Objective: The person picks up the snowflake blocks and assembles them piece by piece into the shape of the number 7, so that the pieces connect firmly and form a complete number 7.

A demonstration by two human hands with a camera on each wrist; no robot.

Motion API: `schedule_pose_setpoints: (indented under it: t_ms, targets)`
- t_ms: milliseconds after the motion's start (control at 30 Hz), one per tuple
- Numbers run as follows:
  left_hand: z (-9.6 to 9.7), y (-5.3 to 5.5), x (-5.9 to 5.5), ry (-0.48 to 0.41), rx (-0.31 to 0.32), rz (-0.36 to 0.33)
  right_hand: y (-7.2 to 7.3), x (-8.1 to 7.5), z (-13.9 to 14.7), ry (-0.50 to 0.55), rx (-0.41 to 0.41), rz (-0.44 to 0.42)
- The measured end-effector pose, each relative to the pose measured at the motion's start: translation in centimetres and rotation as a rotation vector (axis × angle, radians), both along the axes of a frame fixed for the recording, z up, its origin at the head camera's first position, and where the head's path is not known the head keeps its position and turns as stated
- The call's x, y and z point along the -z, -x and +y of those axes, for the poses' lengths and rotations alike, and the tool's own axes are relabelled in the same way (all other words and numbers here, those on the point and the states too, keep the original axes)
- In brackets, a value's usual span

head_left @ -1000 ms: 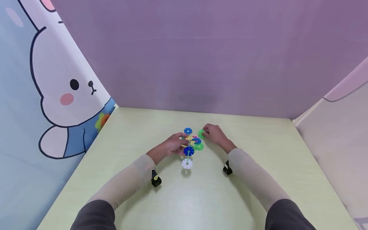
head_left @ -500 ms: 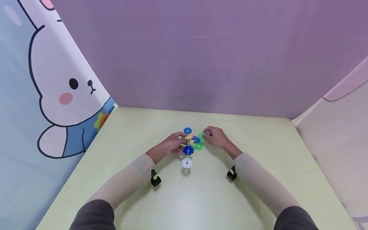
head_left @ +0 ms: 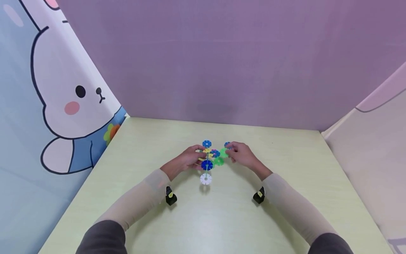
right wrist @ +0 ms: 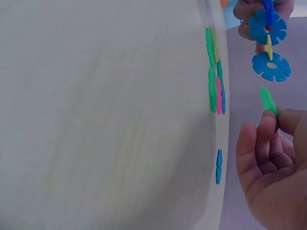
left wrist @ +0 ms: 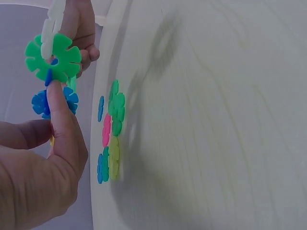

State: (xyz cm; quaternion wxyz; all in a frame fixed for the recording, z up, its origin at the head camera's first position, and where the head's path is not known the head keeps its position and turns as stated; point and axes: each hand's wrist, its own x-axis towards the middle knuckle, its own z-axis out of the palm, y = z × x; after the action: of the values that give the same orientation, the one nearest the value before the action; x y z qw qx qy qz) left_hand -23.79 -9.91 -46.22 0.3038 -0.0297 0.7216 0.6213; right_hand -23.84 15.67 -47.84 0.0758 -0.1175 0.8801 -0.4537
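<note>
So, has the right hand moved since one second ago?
Yes. The right hand with its green disc slid a little toward the person, away from the purple wall; a blue disc on the table now shows behind it.

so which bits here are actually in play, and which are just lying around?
In play:
- left hand gripping the snowflake-disc assembly
- right hand pinching a green disc

Lying about:
- flat disc cluster on the table
- lone blue disc

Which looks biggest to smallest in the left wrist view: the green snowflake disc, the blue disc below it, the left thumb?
1. left thumb, nearest the camera, so its size is inflated
2. green snowflake disc
3. blue disc, partly hidden behind the thumb
</note>
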Motion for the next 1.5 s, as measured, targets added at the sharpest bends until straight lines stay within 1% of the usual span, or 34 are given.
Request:
schedule_pose_setpoints:
  t_ms: [233,467,767,1033,1233,1400,1500]
  targets:
    - [0.1,0.0,0.0,0.003,0.003,0.000,-0.2,0.3,0.1,0.080,0.015,-0.067]
    - [0.2,-0.1,0.0,-0.003,-0.001,0.012,-0.5,0.2,0.1,0.125,0.024,-0.103]
    - [0.3,0.1,0.2,-0.006,-0.015,0.010,-0.6,0.2,-0.1,0.164,0.052,-0.112]
    - [0.4,0.0,0.1,-0.011,-0.023,0.010,-0.6,0.2,-0.4,0.201,0.078,-0.120]
    - [0.6,0.1,0.1,-0.021,-0.030,0.001,-0.7,0.3,-0.6,0.240,0.083,-0.151]
    - [0.8,0.1,0.0,-0.030,-0.038,0.009,-0.8,0.6,-0.9,0.312,0.099,-0.170]
    - [0.9,0.0,-0.2,-0.038,-0.044,0.007,-0.9,0.8,-1.1,0.364,0.124,-0.193]
